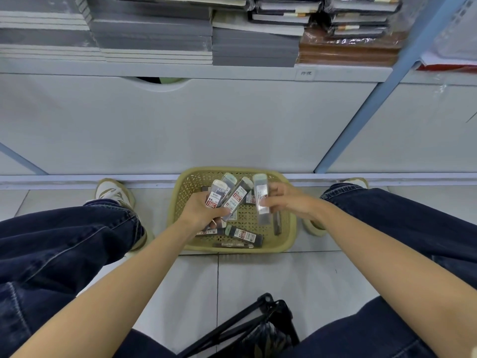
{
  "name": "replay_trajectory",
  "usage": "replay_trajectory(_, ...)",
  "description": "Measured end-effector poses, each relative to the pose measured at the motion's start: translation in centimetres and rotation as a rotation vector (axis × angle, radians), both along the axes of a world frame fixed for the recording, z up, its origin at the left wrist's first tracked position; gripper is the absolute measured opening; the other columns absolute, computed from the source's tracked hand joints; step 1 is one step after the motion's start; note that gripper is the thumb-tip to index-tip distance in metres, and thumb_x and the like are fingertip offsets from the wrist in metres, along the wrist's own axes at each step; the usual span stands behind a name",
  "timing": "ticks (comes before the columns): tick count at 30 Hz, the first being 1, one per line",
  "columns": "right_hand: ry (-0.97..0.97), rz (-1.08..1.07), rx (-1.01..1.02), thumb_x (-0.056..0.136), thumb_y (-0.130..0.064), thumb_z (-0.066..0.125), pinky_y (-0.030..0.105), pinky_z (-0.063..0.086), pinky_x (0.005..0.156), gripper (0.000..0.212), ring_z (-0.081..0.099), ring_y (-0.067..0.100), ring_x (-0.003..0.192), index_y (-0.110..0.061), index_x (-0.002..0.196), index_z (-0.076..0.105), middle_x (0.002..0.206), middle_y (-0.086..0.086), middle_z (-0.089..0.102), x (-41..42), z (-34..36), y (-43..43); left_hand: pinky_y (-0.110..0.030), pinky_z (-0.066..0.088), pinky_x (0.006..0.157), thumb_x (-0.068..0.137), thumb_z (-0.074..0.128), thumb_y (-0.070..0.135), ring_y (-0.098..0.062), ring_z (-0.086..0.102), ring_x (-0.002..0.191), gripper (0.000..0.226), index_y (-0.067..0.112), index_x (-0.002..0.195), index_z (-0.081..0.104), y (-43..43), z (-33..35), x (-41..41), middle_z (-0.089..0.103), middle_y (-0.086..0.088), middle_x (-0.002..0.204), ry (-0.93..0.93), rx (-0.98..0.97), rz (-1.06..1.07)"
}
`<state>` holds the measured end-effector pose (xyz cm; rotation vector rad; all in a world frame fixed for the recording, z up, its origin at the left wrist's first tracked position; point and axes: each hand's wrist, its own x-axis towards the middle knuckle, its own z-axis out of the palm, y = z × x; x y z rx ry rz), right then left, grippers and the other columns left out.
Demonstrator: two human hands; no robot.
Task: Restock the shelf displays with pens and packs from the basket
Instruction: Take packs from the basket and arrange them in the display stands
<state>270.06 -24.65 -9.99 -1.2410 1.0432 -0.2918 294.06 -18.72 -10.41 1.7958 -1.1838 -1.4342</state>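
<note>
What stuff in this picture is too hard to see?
- Head view: writing on the shelf label is too small to read.
- Head view: the black object is cut off by the bottom edge.
- Head view: the left hand covers part of its packs, so their count is unclear.

Both bare forearms reach forward and down, converging. Left hand (200, 211): fingers curled round a fanned bunch of slim dark packs with red-and-white labels (228, 196), thumb across their front. Right hand (287, 202): palm turned inward, fingertips pinching one slim clear pack (262, 200), held upright. Hands near, not touching.
</note>
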Motion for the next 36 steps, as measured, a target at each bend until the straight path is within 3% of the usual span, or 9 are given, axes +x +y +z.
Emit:
replay_trajectory(5,-0.106,-0.223,-0.076,0.091,-0.017,0.064,0.031,0.049,0.071,0.029,0.063,0.027,0.087,-0.002,0.116,0.063,0.107,0.019,0.069,0.0,0.0,-0.5,-0.025,0.046,0.044,0.078,0.077,0.003,-0.016,0.057,0.048,0.015,0.009,0.087,0.068,0.5,-0.4,-0.2,0.071,-0.006,0.066,-0.108,0.001,-0.158)
replay_trajectory(9,-0.105,-0.119,-0.068,0.091,-0.013,0.064,0.018,0.047,0.056,0.018,0.065,0.009,0.071,-0.014,0.109,0.066,0.091,-0.001,0.074,1.8,-0.4,0.5,-0.024,0.045,0.043,0.079,0.077,0.005,-0.014,0.057,0.046,0.015,0.011,0.084,0.065,0.8,-0.3,-0.8,0.072,-0.013,0.07,-0.131,0.011,-0.267)
replay_trajectory(14,-0.098,-0.167,-0.11,0.088,-0.015,0.067,0.035,0.05,0.078,0.017,0.067,0.02,0.089,-0.019,0.104,0.07,0.102,0.006,0.074,2.6,-0.6,0.9,-0.022,0.047,0.042,0.08,0.076,0.002,-0.015,0.059,0.043,0.013,0.008,0.084,0.065,1.0,0.4,-1.1,0.069,-0.014,0.066,-0.057,0.057,-0.267)
replay_trajectory(17,-0.122,-0.268,-0.174,0.088,-0.015,0.067,0.017,0.05,0.066,0.016,0.069,0.007,0.081,-0.02,0.104,0.068,0.093,-0.004,0.075,2.7,0.2,0.4,-0.026,0.046,0.044,0.081,0.074,0.002,-0.018,0.056,0.045,0.011,0.005,0.088,0.066,1.0,0.6,-1.1,0.068,-0.016,0.068,-0.04,0.085,-0.268)
replay_trajectory(20,-0.124,-0.288,-0.204,0.088,-0.014,0.067,0.02,0.051,0.065,0.017,0.069,0.009,0.081,-0.021,0.104,0.065,0.091,-0.006,0.074,2.4,1.0,-0.3,-0.023,0.04,0.039,0.082,0.073,0.004,-0.015,0.053,0.042,0.011,0.005,0.091,0.067,1.2,0.4,-0.9,0.067,-0.012,0.064,-0.046,0.071,-0.222)
replay_trajectory(24,-0.09,-0.208,-0.189,0.088,-0.013,0.067,0.034,0.05,0.071,0.03,0.064,0.02,0.087,-0.014,0.118,0.063,0.106,0.006,0.071,2.5,1.0,-0.2,-0.026,0.043,0.043,0.08,0.075,0.004,-0.024,0.059,0.055,0.018,0.002,0.096,0.066,0.9,0.2,-1.0,0.07,-0.024,0.075,-0.012,0.047,-0.189)
replay_trajectory(28,-0.036,-0.134,-0.162,0.091,-0.015,0.065,0.023,0.045,0.057,0.023,0.059,0.019,0.076,-0.008,0.113,0.068,0.101,0.012,0.071,2.7,0.4,0.3,-0.024,0.043,0.041,0.079,0.078,0.004,-0.016,0.059,0.047,0.022,0.004,0.098,0.066,0.7,0.0,-1.0,0.07,-0.013,0.067,-0.013,0.049,-0.224)
replay_trajectory(32,-0.042,-0.2,-0.182,0.092,-0.017,0.062,0.03,0.054,0.074,0.022,0.067,0.02,0.088,-0.009,0.112,0.067,0.103,0.007,0.073,2.9,0.4,0.1,-0.029,0.046,0.047,0.079,0.077,0.003,-0.021,0.06,0.052,0.016,0.005,0.09,0.066,0.8,-0.3,-0.8,0.071,-0.016,0.071,-0.016,0.077,-0.253)
replay_trajectory(36,-0.103,-0.403,-0.215,0.094,-0.018,0.059,0.02,0.051,0.066,0.012,0.067,0.008,0.079,-0.016,0.103,0.066,0.092,-0.003,0.073,1.9,1.4,-1.2,-0.028,0.042,0.048,0.083,0.072,0.003,-0.023,0.057,0.054,0.009,0.002,0.091,0.067,0.9,-0.8,0.2,0.071,-0.02,0.073,-0.026,0.142,-0.144)
